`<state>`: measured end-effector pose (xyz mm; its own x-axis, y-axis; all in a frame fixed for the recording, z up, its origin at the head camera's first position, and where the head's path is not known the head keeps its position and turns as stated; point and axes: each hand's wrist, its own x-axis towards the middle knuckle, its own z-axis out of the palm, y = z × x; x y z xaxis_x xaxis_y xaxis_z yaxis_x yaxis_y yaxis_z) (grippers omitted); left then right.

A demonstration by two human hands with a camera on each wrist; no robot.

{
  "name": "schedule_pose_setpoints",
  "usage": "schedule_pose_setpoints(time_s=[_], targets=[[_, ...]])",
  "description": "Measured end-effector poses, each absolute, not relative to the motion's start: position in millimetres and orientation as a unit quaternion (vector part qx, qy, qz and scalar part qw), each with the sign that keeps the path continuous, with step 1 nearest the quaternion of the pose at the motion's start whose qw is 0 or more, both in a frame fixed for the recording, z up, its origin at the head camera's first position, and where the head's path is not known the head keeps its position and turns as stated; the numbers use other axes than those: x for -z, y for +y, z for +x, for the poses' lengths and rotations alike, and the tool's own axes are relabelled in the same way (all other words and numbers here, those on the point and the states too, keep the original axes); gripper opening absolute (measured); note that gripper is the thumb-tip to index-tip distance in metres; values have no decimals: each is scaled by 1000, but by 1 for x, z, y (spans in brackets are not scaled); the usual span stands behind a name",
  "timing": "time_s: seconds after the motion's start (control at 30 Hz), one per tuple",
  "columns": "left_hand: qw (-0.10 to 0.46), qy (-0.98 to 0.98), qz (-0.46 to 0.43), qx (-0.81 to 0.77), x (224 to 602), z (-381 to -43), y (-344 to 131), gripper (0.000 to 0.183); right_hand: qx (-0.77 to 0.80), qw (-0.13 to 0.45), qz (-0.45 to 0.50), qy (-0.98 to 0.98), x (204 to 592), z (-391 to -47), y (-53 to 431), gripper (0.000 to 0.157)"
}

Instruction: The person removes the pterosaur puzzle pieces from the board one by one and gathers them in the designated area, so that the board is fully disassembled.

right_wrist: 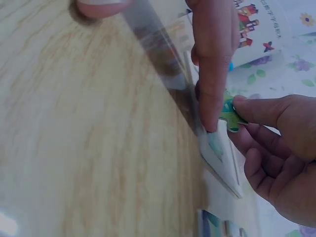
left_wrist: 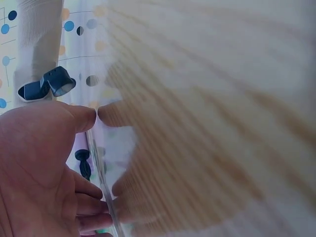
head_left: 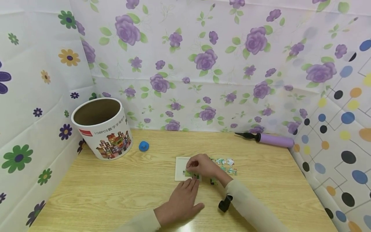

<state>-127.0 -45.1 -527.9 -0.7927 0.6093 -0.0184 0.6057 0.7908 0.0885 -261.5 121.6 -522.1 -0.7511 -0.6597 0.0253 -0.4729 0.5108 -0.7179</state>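
A white puzzle frame (head_left: 179, 166) lies flat on the wooden table, with green jigsaw pieces (head_left: 189, 174) along its near edge. Between thumb and forefinger my right hand (right_wrist: 286, 143) pinches a green jigsaw piece (right_wrist: 231, 116), just above the frame. My left hand (head_left: 182, 199) reaches in from the near side; its extended fingertips touch the frame's near edge and a piece there. The left wrist view shows the left palm (left_wrist: 34, 163) low by the tabletop, thumb spread. More loose puzzle pieces (head_left: 230, 166) lie to the right of the frame, partly behind the right hand.
A large white printed bucket (head_left: 110, 138) stands at the back left, with a small blue ball-like toy (head_left: 143, 146) beside it. A purple hand pump (head_left: 275, 140) lies at the back right. Patterned cloths (head_left: 185, 64) wall the table at the back and sides.
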Motion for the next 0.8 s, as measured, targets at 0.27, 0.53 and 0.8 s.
schedule_pose_setpoints(time_s=[0.27,0.53,0.8], targets=[[74,944,315,-66,524,-130,-48,84,358,89,-314,875,515,-262,147,5],[69,940,331,-52,527,-130,-52,85,360,83,-302,879,505,-255,177,10],[71,940,330,-51,525,-129,-52,85,357,87,-292,883,505,-248,209,14]])
